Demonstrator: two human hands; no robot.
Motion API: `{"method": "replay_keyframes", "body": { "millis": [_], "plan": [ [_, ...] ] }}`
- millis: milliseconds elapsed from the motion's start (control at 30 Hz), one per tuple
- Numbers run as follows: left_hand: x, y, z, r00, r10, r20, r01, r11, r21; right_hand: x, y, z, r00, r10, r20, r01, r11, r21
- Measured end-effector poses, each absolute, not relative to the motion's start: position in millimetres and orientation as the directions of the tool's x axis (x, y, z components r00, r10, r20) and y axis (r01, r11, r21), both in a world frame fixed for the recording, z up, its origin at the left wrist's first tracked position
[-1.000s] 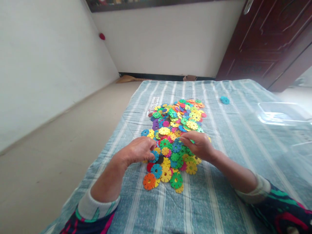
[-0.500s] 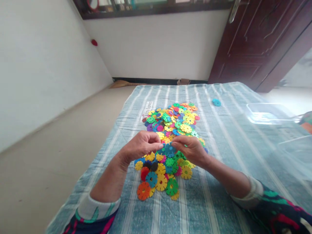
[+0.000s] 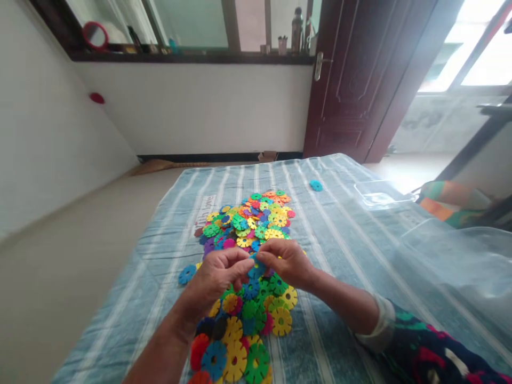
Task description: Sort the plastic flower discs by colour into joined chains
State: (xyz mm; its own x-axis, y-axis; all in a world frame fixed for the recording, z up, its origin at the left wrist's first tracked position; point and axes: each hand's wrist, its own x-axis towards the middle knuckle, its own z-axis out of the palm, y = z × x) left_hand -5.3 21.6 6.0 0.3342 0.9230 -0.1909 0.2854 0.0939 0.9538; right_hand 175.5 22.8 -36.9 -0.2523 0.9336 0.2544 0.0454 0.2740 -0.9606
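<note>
A heap of coloured plastic snowflake discs (image 3: 250,224) lies on a blue striped cloth (image 3: 340,240). Above its near part, my left hand (image 3: 218,277) and my right hand (image 3: 286,261) meet, fingers pinched from both sides on a blue disc (image 3: 255,268) held between them. More discs, yellow, green, orange and blue, lie spread below my hands toward me. A single blue disc (image 3: 186,274) rests on the cloth left of my left hand.
A lone blue disc (image 3: 316,185) lies far right on the cloth. A clear plastic lid or tray (image 3: 380,194) sits near the right edge, with a large clear container (image 3: 460,266) nearer. A dark door (image 3: 352,80) and window sill stand behind; bare floor lies to the left.
My hands have lifted from the pile and come together on a blue disc. The view has tilted up and swung, showing the window and doorway.
</note>
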Motion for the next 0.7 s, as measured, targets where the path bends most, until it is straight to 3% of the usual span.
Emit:
{"method": "replay_keyframes", "body": {
  "millis": [100,300,467,567,633,700],
  "plan": [
    [-3,21,4,0.318,0.928,-0.192,0.32,0.085,0.944,179,28,-35,-0.282,0.932,0.23,0.084,0.262,-0.961],
    [0,23,-2,0.358,0.926,-0.124,0.407,-0.035,0.913,199,41,-25,-0.557,0.826,0.084,0.022,0.117,-0.993],
    [6,18,0,0.302,0.952,-0.051,0.487,-0.108,0.867,225,60,-21,-0.559,0.827,0.061,0.082,0.128,-0.988],
    [1,20,4,0.206,0.978,0.031,0.497,-0.132,0.857,262,93,-26,-0.322,0.937,0.138,0.109,0.182,-0.977],
    [-6,23,7,0.12,0.99,0.072,0.508,-0.124,0.852,296,122,-34,-0.03,0.988,0.149,0.182,0.152,-0.972],
    [-14,28,9,0.034,0.995,0.099,0.519,-0.102,0.849,330,150,-44,0.267,0.954,0.139,0.289,0.059,-0.956]
  ]
}}
